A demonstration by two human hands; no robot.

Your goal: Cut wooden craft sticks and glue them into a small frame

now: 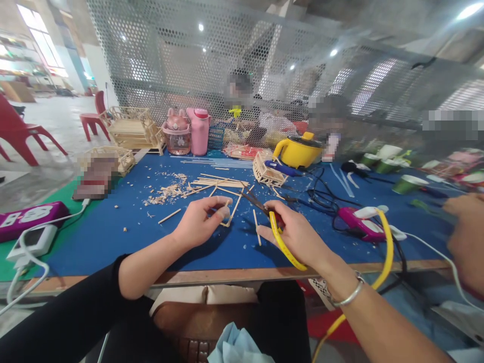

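My left hand point(200, 219) pinches a thin wooden stick point(235, 207) over the blue table top point(113, 232), the stick slanting up to the right. My right hand point(297, 234) grips a pair of cutters point(260, 204) with red and yellow handles; the dark blades point left toward the stick and sit close to it. A silver bracelet is on my right wrist. More loose sticks point(219, 182) lie in a bundle just beyond my hands, with wood chips point(168, 191) to their left.
A small stick frame point(268, 172), a yellow pot point(298, 150), pink bottles point(199, 131) and stick-built models point(132, 128) stand farther back. A pink glue gun point(359, 222) with cables lies right. Another person's hand point(467, 237) is at the right edge. A power strip point(26, 221) lies left.
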